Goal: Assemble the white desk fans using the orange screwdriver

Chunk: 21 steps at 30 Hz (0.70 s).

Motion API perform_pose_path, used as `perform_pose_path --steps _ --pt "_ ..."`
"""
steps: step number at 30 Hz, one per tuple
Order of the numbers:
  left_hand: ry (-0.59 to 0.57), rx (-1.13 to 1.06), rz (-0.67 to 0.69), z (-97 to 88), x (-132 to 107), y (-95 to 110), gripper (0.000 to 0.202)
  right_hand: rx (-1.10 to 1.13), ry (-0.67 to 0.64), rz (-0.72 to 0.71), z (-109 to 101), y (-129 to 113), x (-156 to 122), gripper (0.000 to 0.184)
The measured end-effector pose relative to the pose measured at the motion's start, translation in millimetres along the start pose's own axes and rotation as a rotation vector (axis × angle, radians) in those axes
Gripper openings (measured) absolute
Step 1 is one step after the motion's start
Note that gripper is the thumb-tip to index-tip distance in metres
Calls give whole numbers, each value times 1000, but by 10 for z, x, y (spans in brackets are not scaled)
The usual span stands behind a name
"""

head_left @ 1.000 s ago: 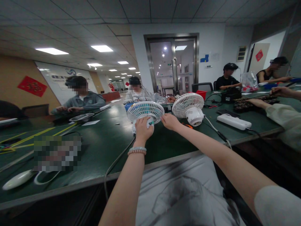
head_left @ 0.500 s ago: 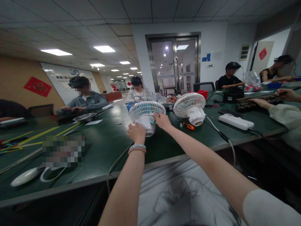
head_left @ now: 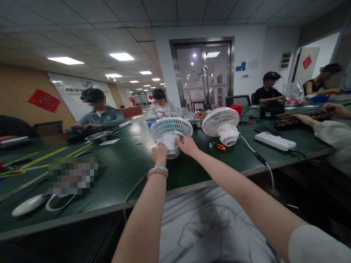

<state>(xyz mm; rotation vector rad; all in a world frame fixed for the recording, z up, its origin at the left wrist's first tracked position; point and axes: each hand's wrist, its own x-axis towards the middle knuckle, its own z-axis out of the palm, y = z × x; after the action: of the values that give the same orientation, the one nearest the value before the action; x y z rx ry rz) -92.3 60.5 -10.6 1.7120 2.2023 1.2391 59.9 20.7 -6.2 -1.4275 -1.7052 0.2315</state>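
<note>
A small white fan point(head_left: 170, 130) with blue blades behind its grille lies on the dark green table point(head_left: 115, 171). My left hand point(head_left: 159, 153), with a bead bracelet on the wrist, is closed on the left of the fan's motor housing. My right hand point(head_left: 185, 145) grips the housing from the right. A cable runs from the fan off the table's near edge.
A second white fan point(head_left: 222, 125) stands to the right, an orange-handled screwdriver point(head_left: 218, 146) beside it and a white power strip point(head_left: 275, 141) further right. A white cable coil point(head_left: 33, 203) lies at the near left. Other people sit around the table.
My left hand let go of the fan's housing, dropped back, then returned to it. My right hand slid left from the grille's rim onto the housing.
</note>
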Motion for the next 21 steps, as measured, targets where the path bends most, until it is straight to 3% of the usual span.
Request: perform_pose_path --steps 3,6,10,21 --pt "-28 -1 -159 10 37 7 61 92 14 -7 13 6 -17 56" --pt "-59 -17 -219 14 65 13 63 147 28 -28 5 6 -41 50" --pt "-100 -41 -252 12 87 8 65 167 45 -34 -10 -3 -68 47" --pt "-51 -137 -238 6 130 -99 71 147 29 3 -18 -41 -78 43"
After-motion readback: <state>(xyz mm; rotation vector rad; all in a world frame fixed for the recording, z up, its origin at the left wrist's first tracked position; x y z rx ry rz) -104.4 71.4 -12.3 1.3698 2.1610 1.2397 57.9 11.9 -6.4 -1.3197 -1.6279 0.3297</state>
